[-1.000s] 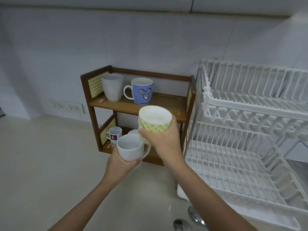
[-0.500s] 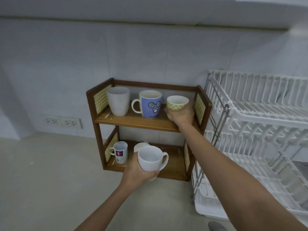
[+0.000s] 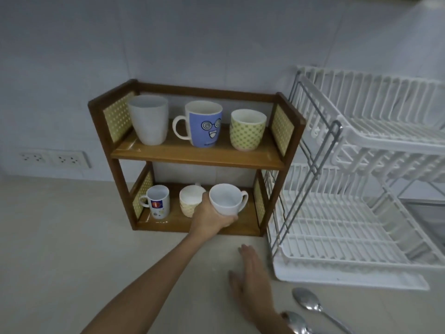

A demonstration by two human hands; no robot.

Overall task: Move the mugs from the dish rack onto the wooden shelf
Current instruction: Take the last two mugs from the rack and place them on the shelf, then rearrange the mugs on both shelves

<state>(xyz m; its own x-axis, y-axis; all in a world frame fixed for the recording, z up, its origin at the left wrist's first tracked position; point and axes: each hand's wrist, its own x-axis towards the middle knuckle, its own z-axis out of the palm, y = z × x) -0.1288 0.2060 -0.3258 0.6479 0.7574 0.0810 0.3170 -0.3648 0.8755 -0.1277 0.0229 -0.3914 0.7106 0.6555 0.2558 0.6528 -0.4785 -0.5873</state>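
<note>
The wooden shelf (image 3: 192, 156) stands against the wall. Its upper board carries a plain white mug (image 3: 149, 119), a blue cartoon-face mug (image 3: 204, 124) and a green-dotted mug (image 3: 247, 130). On the lower board stand a small white logo mug (image 3: 157, 201) and a pale dotted cup (image 3: 190, 200). My left hand (image 3: 210, 218) grips a white mug (image 3: 226, 200) at the lower board's right side; whether the mug rests on the board I cannot tell. My right hand (image 3: 250, 273) hovers over the counter, fingers apart, holding nothing.
A white two-tier dish rack (image 3: 361, 201) stands right of the shelf, no mugs visible in it. Two metal spoons (image 3: 310, 304) lie on the counter near my right wrist. Wall sockets (image 3: 54, 160) sit to the left. Beige countertop (image 3: 60, 249) spreads in front.
My right hand let go of the green-dotted mug on the upper board and drew back down over the counter. My left hand carried the white mug forward into the lower shelf.
</note>
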